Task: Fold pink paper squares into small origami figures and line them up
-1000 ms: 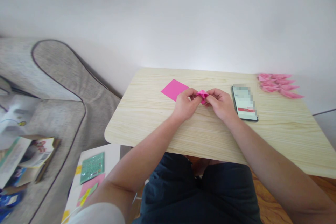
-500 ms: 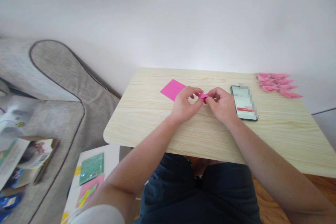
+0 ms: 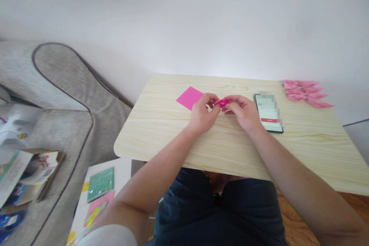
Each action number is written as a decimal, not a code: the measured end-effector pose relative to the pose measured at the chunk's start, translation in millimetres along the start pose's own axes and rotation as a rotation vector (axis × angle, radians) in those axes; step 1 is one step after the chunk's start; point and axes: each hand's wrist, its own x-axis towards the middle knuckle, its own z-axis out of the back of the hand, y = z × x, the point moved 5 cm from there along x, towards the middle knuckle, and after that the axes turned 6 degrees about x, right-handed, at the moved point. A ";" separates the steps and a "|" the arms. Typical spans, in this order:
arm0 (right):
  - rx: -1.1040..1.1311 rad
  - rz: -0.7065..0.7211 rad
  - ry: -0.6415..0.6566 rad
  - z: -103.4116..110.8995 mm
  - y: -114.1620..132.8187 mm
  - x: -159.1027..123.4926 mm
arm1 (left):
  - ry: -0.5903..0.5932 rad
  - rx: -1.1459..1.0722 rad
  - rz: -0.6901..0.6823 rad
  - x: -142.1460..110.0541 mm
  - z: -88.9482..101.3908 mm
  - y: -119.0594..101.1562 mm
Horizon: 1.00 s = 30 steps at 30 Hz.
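A small folded piece of pink paper [image 3: 222, 102] is held between my two hands, just over the table. My left hand [image 3: 203, 112] pinches its left end between thumb and fingers. On the other end, the thumb and fingers of my right hand [image 3: 243, 110] are closed as well. The fingers hide part of the folds. Behind my left hand lies a flat sheet of bright pink paper [image 3: 188, 97], its right corner covered by that hand. A phone [image 3: 268, 115] with a lit screen lies just right of my right hand.
Several folded pink paper pieces [image 3: 307, 93] lie at the table's [image 3: 161, 130] back right, near the white wall. A grey sofa [image 3: 66, 73] stands to the left. Below the table's left end, a white surface holds a green packet [image 3: 100, 185] and coloured papers [image 3: 99, 209].
The pink paper has turned in my fingers, from a pointed, peaked shape to a flatter, crumpled-looking one. Both hands have shifted slightly, and my right fingers now reach along its far side.
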 end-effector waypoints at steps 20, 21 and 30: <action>-0.122 0.141 -0.003 -0.1 7.8 -3.6 | 0.071 -0.040 0.023 -2.5 -5.6 1.3; -0.129 0.146 -0.009 0.2 8.2 -3.7 | 0.083 -0.043 0.023 -2.8 -6.4 0.8; -0.052 0.131 -0.010 -3.2 7.8 -4.9 | 0.122 -0.070 -0.001 -4.4 -11.8 -0.7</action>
